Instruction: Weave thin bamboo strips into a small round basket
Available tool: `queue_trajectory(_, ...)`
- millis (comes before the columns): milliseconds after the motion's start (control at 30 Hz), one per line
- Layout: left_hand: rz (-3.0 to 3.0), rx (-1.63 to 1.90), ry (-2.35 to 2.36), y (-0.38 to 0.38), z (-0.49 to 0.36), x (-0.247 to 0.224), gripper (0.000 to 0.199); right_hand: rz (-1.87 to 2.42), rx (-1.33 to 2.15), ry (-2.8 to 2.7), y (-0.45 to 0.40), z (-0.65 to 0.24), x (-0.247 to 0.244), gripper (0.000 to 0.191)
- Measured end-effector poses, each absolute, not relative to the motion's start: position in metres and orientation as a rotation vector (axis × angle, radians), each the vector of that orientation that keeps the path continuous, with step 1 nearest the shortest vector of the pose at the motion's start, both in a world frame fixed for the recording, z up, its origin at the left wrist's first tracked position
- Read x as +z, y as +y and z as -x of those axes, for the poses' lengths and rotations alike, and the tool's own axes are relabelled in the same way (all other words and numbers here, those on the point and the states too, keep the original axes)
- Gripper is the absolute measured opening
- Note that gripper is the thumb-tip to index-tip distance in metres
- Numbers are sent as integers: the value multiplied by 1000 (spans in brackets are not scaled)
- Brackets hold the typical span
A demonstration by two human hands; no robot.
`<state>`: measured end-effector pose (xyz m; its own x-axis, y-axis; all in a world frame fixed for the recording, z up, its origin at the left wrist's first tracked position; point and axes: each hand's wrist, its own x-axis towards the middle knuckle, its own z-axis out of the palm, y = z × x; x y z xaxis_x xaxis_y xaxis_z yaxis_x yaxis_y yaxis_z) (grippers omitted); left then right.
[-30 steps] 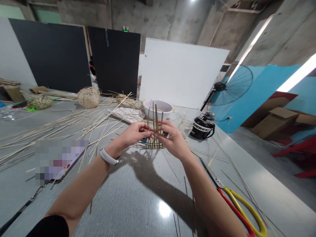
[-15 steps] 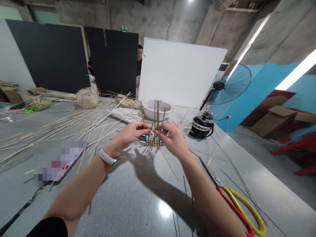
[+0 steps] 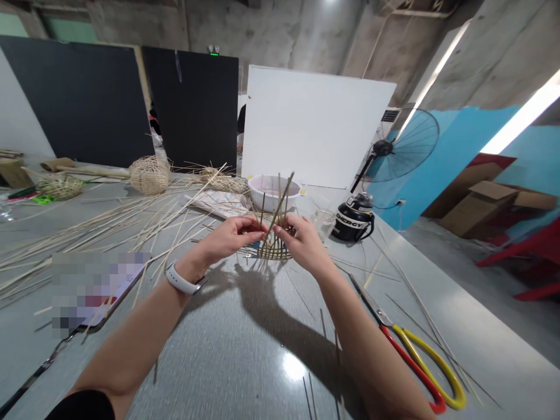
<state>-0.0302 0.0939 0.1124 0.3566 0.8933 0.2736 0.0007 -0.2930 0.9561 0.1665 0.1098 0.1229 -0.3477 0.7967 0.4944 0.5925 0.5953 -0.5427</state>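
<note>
Forearms (image 3: 131, 344) are reaching in from the near edge of the grey table (image 3: 236, 356), with a white wristband (image 3: 180, 280) sitting on the left wrist. Near the right edge, red-and-yellow-handled scissors (image 3: 420, 367) are lying just beside the right forearm, while a pixelated flat device (image 3: 94, 291) is lying toward the left edge. At mid-table, the left hand (image 3: 231, 236) and right hand (image 3: 304, 245) are closing in on a small woven bamboo basket base (image 3: 273, 249), its bamboo stakes (image 3: 280, 204) standing up between them, one tilted. The left fingertips (image 3: 261, 233) and right fingertips (image 3: 280, 230) are pinching those stakes just above the weave. Loose bamboo strips (image 3: 87, 239) are spreading across the table's left half. Toward the far edge, a white plastic bowl (image 3: 271, 192) is sitting just behind the stakes, a clear glass (image 3: 324, 224) and black ENERGY flask (image 3: 353, 220) are standing to the right, and round woven bamboo baskets (image 3: 149, 175) are lying to the left. Beyond the table, a white board (image 3: 315, 125) and a wall fan (image 3: 405, 146) are standing.
</note>
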Motion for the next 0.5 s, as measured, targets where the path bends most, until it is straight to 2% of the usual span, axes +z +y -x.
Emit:
queue_trajectory(133,-1604,1124,848,92,29,114,16,1058,401,-2079,107,-166,124,23)
queue_trajectory(300,-1496,1139,861,94,31,113,32,951,550,-2062,105,-165,124,18)
queue_trajectory(500,-1536,1159,804,95,26,111,27,858,653,-2059,103,-167,129,20)
